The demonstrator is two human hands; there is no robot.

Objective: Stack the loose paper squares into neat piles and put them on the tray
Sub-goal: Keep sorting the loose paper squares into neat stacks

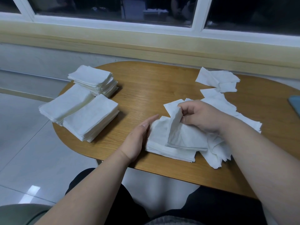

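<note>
Floor: pale glossy tiles, far left and below the table edge.

Left pile: neat stack of white paper squares at the left rim of the wooden oval top, partly overhanging it.

Near pile: second neat stack, touching the left pile on its right side and overlapping it a little. Edges are fairly even.

Far pile: third stack, behind the other two and just touching them. It is taller and its layers are slightly fanned.

Window ledge: pale yellow band along the wall behind the top, with white window frames and dark panes above.

Left hand: released, fingers straight and together. It stands on its edge against the left side of the working pile, grasping nothing.

Working pile: low stack of squares at the near edge of the top, between the two hands. Its near corner is roughly squared.

Lifted squares: a thin bundle with its far edge raised off the working pile and its near edge lying on it.

Right hand: fingers curled, thumb and fingertips pinching the raised edge of the lifted squares.

Loose heap: unsorted squares at mixed angles, under and behind the right wrist and forearm, touching the working pile on its right.

Far scatter: a few loose squares overlapping one another at the back right of the top, apart from the loose heap.

Blue-grey object: flat, cut off by the right edge. Cannot tell what it is.
</note>
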